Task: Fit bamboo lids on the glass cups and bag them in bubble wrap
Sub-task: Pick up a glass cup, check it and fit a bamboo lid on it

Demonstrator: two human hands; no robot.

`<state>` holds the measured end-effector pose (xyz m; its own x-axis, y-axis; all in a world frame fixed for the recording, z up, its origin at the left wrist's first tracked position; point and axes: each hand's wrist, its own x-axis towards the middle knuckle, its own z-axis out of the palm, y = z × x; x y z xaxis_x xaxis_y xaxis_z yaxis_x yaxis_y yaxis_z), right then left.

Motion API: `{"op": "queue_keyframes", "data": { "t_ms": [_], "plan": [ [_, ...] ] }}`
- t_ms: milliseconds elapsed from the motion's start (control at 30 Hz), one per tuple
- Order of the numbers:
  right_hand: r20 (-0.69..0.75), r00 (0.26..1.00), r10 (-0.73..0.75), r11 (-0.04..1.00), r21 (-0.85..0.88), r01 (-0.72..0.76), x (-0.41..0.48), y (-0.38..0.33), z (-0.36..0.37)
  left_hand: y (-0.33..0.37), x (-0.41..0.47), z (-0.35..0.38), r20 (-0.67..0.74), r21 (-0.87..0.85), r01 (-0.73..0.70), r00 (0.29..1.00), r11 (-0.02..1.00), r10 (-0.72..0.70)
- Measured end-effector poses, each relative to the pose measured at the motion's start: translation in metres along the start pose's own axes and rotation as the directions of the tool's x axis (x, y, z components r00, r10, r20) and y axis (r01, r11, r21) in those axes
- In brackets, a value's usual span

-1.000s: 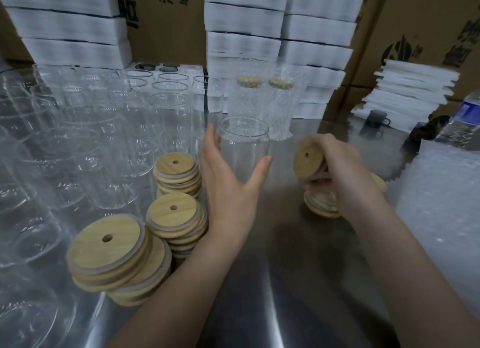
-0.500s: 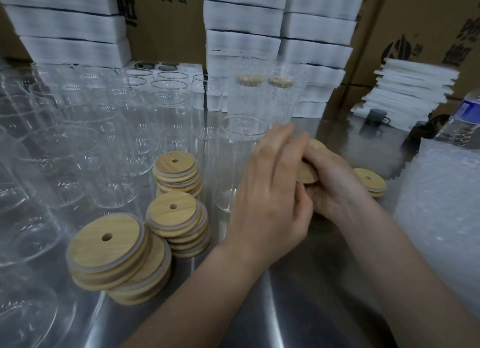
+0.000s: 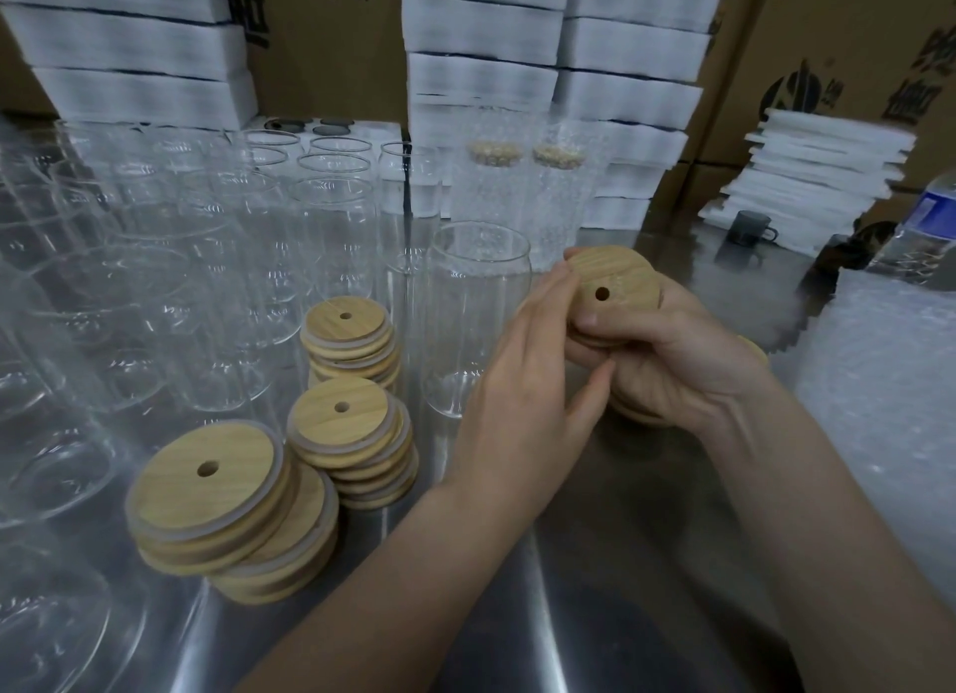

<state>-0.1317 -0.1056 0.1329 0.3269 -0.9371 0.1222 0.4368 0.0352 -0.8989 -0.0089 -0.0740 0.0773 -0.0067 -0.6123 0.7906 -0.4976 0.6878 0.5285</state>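
- While your right hand point(image 3: 672, 361) grips a bamboo lid point(image 3: 613, 278) tilted up toward you, the thumb sits on its top face right by the little hole. More lid edges peek out under that palm, so it's a small bunch, but I can't tell how many.
- Your left hand point(image 3: 527, 377) isn't gripping anything. Its fingers are pretty much straight, the tips touch the lid's left edge, and the thumb hangs loose below.
- The glass cup point(image 3: 476, 299) stands upright on the steel table point(image 3: 595, 589) just left of both hands, with its mouth open and no lid on.
- Three piles of spare lids sit left of your left forearm: the far stack point(image 3: 349, 335), the middle stack point(image 3: 352, 434) and the near stack point(image 3: 217, 501), which leans a bit.
- The crowd of bare cups point(image 3: 207, 237) fills the whole left side, all uncovered.
- Behind the open cup, two wrapped cups point(image 3: 496, 190) stand side by side, lidded and in bubble wrap.
- The bubble wrap pile point(image 3: 879, 382) lies along the right, near your right forearm.
- Further back are white foam blocks point(image 3: 481, 35) against cardboard boxes point(image 3: 331, 46), plus foam sheets point(image 3: 817, 175), a small dark mug point(image 3: 747, 227) and a water bottle point(image 3: 926, 227).
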Motion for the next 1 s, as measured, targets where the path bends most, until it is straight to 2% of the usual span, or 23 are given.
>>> {"op": "queue_keyframes", "data": {
  "t_ms": [100, 233, 433, 667, 733, 800, 900, 1000],
  "plan": [
    [0.061, 0.998, 0.019, 0.997, 0.076, -0.024, -0.001, -0.002, -0.002, -0.002, 0.001, 0.000, -0.015, 0.009, -0.001, 1.000, 1.000, 0.002],
    [0.027, 0.999, 0.041, 0.989, 0.144, -0.045, 0.001, -0.003, -0.005, -0.004, 0.000, 0.001, -0.029, 0.038, -0.013, 0.999, 0.999, 0.014],
    [-0.093, 0.994, 0.063, 0.993, 0.108, -0.053, 0.007, 0.004, -0.007, -0.007, -0.001, 0.004, -0.096, 0.075, -0.079, 0.992, 0.994, 0.086],
    [-0.192, 0.978, 0.078, 0.997, -0.009, -0.081, 0.008, 0.008, -0.006, -0.009, -0.002, 0.006, -0.096, 0.085, -0.133, 0.985, 0.987, 0.141],
    [-0.130, 0.987, 0.094, 0.995, -0.015, -0.097, 0.006, 0.004, -0.007, -0.006, -0.002, 0.004, -0.119, 0.066, -0.118, 0.985, 0.991, 0.125],
    [-0.003, 0.998, 0.062, 0.994, -0.094, -0.062, 0.004, 0.000, -0.007, -0.002, -0.001, 0.001, -0.143, 0.005, -0.074, 0.987, 0.997, 0.074],
    [0.128, 0.991, -0.031, 0.966, -0.252, 0.063, 0.000, -0.004, -0.007, 0.002, 0.003, -0.006, -0.215, -0.106, 0.037, 0.975, 0.994, -0.059],
    [0.149, 0.978, -0.146, 0.900, -0.391, 0.194, -0.002, -0.002, -0.007, 0.002, 0.004, -0.008, -0.248, -0.162, 0.070, 0.963, 0.984, -0.109]
  ]
}}
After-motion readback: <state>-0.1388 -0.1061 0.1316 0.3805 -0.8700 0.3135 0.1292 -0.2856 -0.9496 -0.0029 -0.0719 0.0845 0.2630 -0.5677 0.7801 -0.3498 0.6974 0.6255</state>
